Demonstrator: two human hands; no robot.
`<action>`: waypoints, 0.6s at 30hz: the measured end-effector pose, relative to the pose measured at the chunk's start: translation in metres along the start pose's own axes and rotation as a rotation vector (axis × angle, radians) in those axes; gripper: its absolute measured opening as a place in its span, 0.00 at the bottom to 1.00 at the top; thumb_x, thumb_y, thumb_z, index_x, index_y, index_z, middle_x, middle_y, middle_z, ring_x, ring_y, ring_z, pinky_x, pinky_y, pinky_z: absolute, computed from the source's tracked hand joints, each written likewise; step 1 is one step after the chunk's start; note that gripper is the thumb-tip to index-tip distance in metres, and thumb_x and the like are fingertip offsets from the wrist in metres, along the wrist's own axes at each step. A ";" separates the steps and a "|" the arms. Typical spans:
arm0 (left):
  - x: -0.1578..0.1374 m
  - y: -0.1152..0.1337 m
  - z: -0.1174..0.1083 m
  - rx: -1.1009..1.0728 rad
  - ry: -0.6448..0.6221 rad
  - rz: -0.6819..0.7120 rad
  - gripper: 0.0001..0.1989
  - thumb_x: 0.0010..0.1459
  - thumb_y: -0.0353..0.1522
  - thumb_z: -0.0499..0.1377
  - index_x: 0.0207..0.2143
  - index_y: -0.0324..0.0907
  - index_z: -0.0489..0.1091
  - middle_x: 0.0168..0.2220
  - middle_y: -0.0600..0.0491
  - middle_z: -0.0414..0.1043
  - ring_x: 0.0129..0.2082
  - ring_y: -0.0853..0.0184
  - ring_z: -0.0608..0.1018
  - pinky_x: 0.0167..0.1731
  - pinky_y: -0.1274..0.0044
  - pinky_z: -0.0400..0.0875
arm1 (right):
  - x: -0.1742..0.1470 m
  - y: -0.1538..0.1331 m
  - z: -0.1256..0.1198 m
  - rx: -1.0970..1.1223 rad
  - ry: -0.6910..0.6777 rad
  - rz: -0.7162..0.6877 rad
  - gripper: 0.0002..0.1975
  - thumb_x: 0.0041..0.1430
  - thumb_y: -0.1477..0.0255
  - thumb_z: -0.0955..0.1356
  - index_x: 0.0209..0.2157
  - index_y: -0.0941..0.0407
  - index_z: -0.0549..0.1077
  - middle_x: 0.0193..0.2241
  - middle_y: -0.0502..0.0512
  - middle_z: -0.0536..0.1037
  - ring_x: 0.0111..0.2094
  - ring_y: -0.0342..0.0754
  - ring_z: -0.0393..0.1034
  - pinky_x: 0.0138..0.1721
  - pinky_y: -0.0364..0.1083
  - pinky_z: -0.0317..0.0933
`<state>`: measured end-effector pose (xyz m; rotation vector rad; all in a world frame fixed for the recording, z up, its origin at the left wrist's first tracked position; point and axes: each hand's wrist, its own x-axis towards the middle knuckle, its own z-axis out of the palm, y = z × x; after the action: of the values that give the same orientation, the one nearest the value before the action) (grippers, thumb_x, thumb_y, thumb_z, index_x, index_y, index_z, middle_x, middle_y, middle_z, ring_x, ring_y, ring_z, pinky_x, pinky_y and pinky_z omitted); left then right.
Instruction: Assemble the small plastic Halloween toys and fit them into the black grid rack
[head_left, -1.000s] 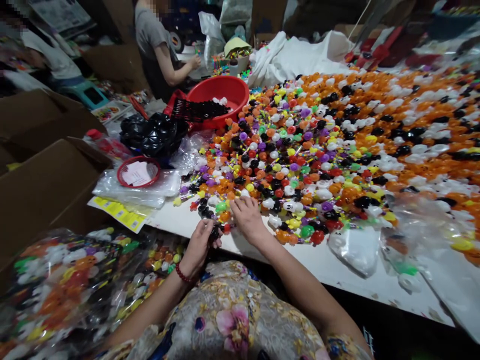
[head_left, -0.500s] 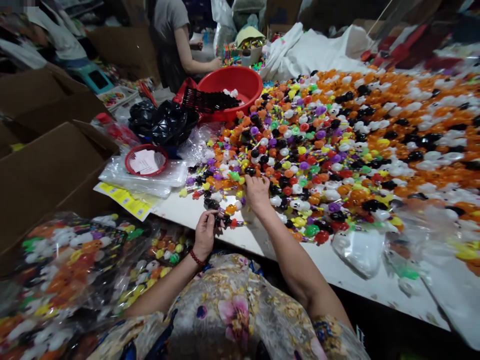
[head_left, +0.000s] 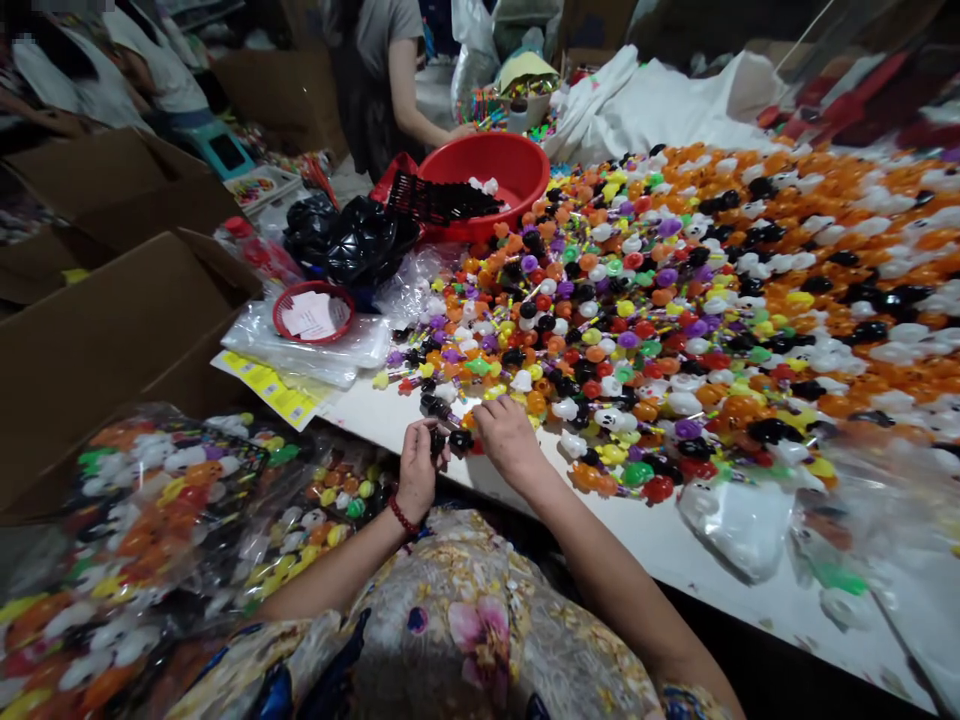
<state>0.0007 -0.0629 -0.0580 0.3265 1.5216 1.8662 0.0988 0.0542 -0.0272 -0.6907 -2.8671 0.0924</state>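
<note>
My left hand, with a red beaded bracelet at the wrist, is at the table's front edge. Its fingers are closed on small black plastic toy figures, partly covered by the fingertips. Just to the right, my right hand has its fingers bent together beside those figures. An orange piece shows at its fingertips, but what they hold is hidden. Beyond both hands spreads a large pile of small colourful plastic toys, in orange, white, black, purple, green and yellow, some on striped sticks.
A red basin stands behind the pile. To the left are a small red basket with paper slips, clear bags, a black bag and cardboard boxes. Bagged toys lie lower left. Other people stand behind.
My right hand has come back from the pile, down toward my left hand. My left hand stays closed on the black figures. The whole view has shifted slightly.
</note>
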 end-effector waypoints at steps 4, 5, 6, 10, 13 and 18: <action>0.007 0.008 -0.003 -0.067 0.062 -0.069 0.21 0.59 0.52 0.55 0.36 0.44 0.65 0.29 0.56 0.69 0.19 0.75 0.65 0.18 0.81 0.59 | 0.036 -0.006 0.001 0.017 -0.110 0.047 0.14 0.63 0.80 0.62 0.48 0.59 0.73 0.37 0.64 0.79 0.41 0.54 0.71 0.41 0.48 0.63; 0.008 0.011 -0.004 -0.087 0.068 -0.082 0.22 0.58 0.53 0.56 0.36 0.43 0.66 0.29 0.56 0.69 0.19 0.76 0.64 0.17 0.82 0.57 | 0.046 -0.007 0.003 0.014 -0.133 0.077 0.16 0.63 0.80 0.62 0.51 0.59 0.72 0.38 0.64 0.79 0.41 0.54 0.72 0.41 0.47 0.63; 0.010 0.013 -0.005 -0.111 0.070 -0.094 0.22 0.56 0.53 0.58 0.36 0.43 0.66 0.29 0.56 0.69 0.19 0.76 0.64 0.17 0.82 0.56 | 0.055 -0.009 0.005 0.008 -0.151 0.107 0.17 0.63 0.80 0.62 0.53 0.61 0.70 0.38 0.65 0.79 0.41 0.54 0.72 0.41 0.47 0.63; 0.018 0.020 -0.009 -0.216 0.010 -0.124 0.22 0.51 0.50 0.65 0.38 0.43 0.68 0.31 0.56 0.71 0.22 0.76 0.68 0.20 0.83 0.59 | 0.081 -0.013 0.017 0.023 -0.156 0.160 0.23 0.62 0.81 0.61 0.58 0.65 0.64 0.41 0.69 0.78 0.45 0.56 0.71 0.41 0.48 0.65; 0.023 0.025 -0.011 -0.250 -0.033 -0.134 0.21 0.50 0.47 0.66 0.37 0.43 0.68 0.32 0.55 0.73 0.24 0.75 0.70 0.24 0.82 0.64 | 0.084 -0.013 0.022 0.113 -0.050 0.194 0.24 0.61 0.81 0.61 0.59 0.65 0.64 0.42 0.69 0.77 0.45 0.56 0.70 0.44 0.49 0.65; 0.029 0.028 -0.010 -0.229 -0.014 -0.125 0.22 0.54 0.51 0.62 0.37 0.43 0.67 0.28 0.56 0.72 0.22 0.74 0.69 0.24 0.81 0.64 | 0.049 -0.011 0.010 0.513 0.191 0.163 0.22 0.65 0.75 0.60 0.59 0.58 0.68 0.41 0.61 0.76 0.42 0.52 0.70 0.46 0.49 0.66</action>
<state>-0.0366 -0.0535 -0.0414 0.1353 1.2724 1.9108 0.0493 0.0662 -0.0273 -0.7672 -2.4433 0.7133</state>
